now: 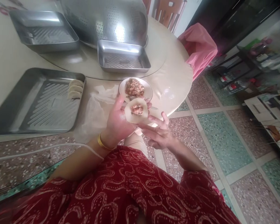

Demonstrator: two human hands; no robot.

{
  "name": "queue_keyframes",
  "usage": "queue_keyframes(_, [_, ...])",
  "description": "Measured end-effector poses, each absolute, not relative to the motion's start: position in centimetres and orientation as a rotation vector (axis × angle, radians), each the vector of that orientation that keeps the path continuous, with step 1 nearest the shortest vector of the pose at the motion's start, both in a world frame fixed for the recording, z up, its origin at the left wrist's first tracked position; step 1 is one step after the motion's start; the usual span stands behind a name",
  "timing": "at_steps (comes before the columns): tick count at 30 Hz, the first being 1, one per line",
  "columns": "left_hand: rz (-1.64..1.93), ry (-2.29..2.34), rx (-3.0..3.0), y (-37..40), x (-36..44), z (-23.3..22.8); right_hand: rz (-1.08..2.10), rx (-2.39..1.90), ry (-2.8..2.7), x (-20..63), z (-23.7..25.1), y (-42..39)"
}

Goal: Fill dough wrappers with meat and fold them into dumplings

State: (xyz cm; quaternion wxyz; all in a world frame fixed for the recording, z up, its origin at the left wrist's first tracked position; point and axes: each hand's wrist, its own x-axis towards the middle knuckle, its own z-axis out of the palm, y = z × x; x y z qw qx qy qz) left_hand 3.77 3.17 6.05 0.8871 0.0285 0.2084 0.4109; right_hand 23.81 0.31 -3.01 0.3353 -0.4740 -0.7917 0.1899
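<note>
A round, pale dumpling wrapper lies across the palm and fingers of my left hand, with a lump of minced filling at its middle. My right hand is close by the wrapper's lower right edge, fingers apart; whether a fingertip touches the dough I cannot tell. Just beyond sits a white plate bearing a mound of minced filling. On the left, several folded dumplings stand in a row at the right side of a large metal tray.
Crumpled clear plastic lies between tray and plate. Farther back stand a small metal tray, another metal tray and a big perforated metal bowl. Pink cloth hangs at the table's right edge. A white cable crosses my left forearm.
</note>
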Motion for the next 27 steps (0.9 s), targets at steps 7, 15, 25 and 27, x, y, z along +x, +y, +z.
queue_keyframes(7, [0.903, 0.422, 0.067, 2.9, 4.7, 5.1, 0.373, -0.897, -2.34, 22.7, -2.4, -0.2])
queue_keyframes(15, [0.852, 0.362, 0.079, 2.5, 4.7, 4.3, 0.259, -0.858, -2.224, 20.7, 0.0, 0.2])
queue_keyframes(25, [0.699, 0.355, 0.278, 2.2, 5.4, 2.3, 1.162, -0.909, -2.002, 20.8, 6.0, 4.6])
queue_keyframes(27, [0.704, 0.4, 0.299, 2.3, 5.4, 2.0, 1.197, -0.911, -2.019, 20.3, 6.0, 5.0])
